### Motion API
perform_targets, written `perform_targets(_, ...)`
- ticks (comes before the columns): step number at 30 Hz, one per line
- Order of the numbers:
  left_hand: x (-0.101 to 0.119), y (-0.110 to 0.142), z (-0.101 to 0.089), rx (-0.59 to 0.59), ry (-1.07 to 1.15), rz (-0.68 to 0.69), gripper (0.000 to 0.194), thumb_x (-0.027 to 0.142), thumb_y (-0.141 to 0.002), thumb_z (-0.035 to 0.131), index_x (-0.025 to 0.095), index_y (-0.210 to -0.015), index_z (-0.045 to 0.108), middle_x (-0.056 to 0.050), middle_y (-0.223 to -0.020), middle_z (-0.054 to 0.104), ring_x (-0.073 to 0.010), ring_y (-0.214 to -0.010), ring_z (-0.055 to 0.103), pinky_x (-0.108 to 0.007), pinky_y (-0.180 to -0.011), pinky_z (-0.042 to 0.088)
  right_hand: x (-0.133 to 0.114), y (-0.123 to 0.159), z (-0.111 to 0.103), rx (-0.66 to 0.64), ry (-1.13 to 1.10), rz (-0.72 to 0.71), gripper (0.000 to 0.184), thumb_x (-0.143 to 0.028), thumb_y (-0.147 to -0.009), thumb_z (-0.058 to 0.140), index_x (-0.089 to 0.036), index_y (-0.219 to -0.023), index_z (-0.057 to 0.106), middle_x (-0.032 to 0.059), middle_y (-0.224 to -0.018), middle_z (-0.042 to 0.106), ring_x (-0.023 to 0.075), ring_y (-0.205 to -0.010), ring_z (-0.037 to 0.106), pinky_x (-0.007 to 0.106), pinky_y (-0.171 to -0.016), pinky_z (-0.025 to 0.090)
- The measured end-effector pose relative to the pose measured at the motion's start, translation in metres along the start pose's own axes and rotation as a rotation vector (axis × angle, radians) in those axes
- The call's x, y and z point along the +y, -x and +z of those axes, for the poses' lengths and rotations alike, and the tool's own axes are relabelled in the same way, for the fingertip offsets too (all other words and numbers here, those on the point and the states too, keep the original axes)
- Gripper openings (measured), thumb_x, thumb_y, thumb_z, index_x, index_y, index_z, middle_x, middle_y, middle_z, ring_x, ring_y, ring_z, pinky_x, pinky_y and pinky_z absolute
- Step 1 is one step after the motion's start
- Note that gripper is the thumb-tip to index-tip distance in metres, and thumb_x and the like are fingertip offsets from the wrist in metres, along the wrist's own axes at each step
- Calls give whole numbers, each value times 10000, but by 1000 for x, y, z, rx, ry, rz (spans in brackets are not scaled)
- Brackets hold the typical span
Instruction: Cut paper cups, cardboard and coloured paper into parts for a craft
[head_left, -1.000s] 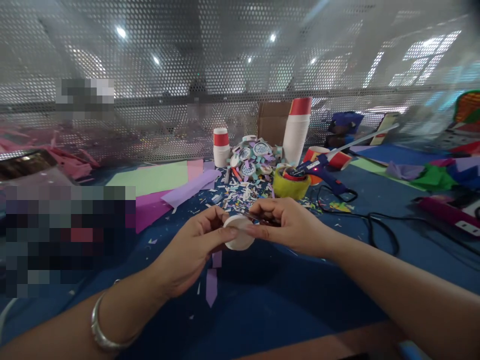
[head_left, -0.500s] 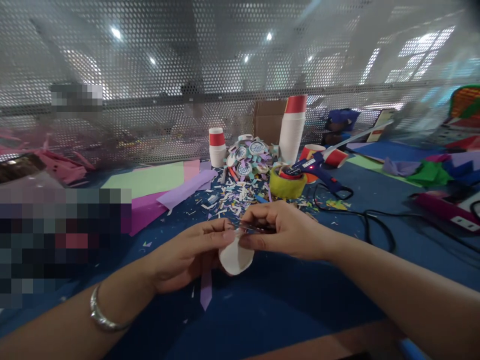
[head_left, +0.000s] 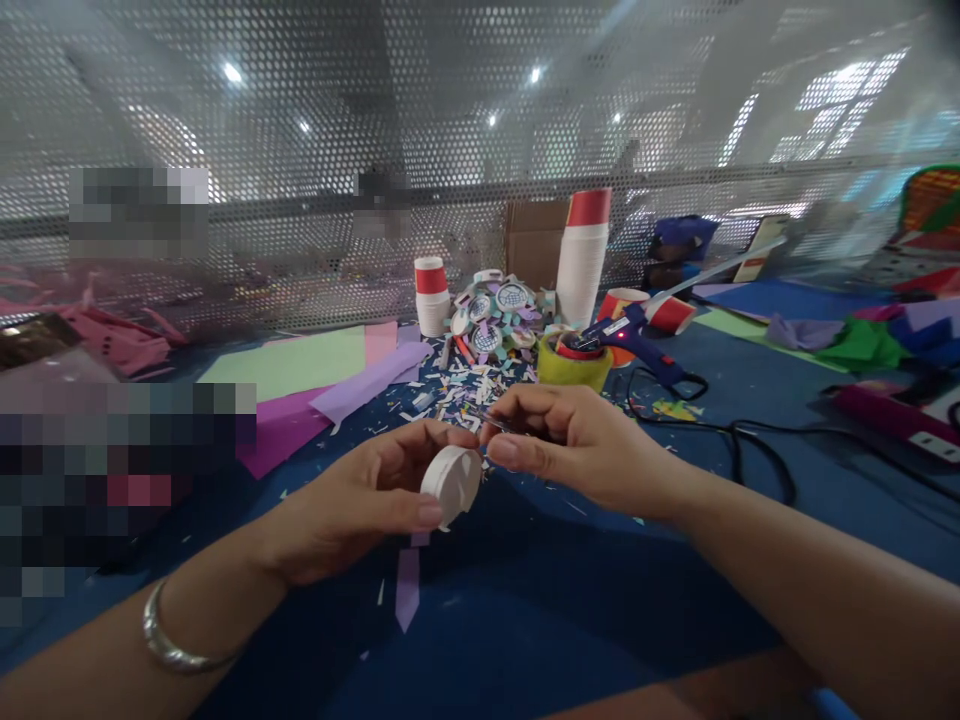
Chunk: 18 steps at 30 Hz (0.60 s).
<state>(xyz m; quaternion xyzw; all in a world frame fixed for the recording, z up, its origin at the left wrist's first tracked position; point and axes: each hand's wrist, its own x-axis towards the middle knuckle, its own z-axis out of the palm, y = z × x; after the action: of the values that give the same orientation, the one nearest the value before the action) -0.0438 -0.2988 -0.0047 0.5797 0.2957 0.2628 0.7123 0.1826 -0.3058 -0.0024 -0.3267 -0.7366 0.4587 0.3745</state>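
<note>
My left hand (head_left: pixel 367 500) grips a small white round cup bottom (head_left: pixel 450 483) between thumb and fingers, just above the blue table (head_left: pixel 525 620). My right hand (head_left: pixel 570 440) is closed in a pinch on a thin metal tool, probably small scissors (head_left: pixel 499 425), whose tip touches the white disc's rim. A purple paper strip (head_left: pixel 407 590) lies on the table below the hands.
Paper scraps (head_left: pixel 457 392) and decorated cup discs (head_left: pixel 495 315) lie beyond the hands. Stacked red-and-white cups (head_left: pixel 583 258), a yellow tape roll (head_left: pixel 574 365), a blue glue gun (head_left: pixel 637 340) with black cord (head_left: pixel 742 450), and coloured paper sheets (head_left: pixel 300 365) sit before a perforated metal screen (head_left: pixel 300 200).
My left hand has turned the white disc so that its flat side faces up and right, and lifted it slightly. My right hand stayed pinched at its rim.
</note>
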Motion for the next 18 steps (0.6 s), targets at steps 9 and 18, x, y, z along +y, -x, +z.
perform_targets(9,-11,-6,0,284,-467,379,431,171,-752,707,248,-1129,513,-47,-1069,543,-195,-968,565,-331,-832,528,-1,0,-2,0,85,78,305,-473,-907,555,-169,-901,586,-58,-641,437,71,-539,360,214,-479,256)
perform_targets(18,-16,-4,-3,370,-669,527,434,157,-781,681,245,-1169,508,-75,-1196,501,-240,-1160,514,-415,-988,496,4,0,2,-105,158,103,287,-459,-919,538,-183,-974,595,-26,-735,531,101,-623,438,242,-557,311)
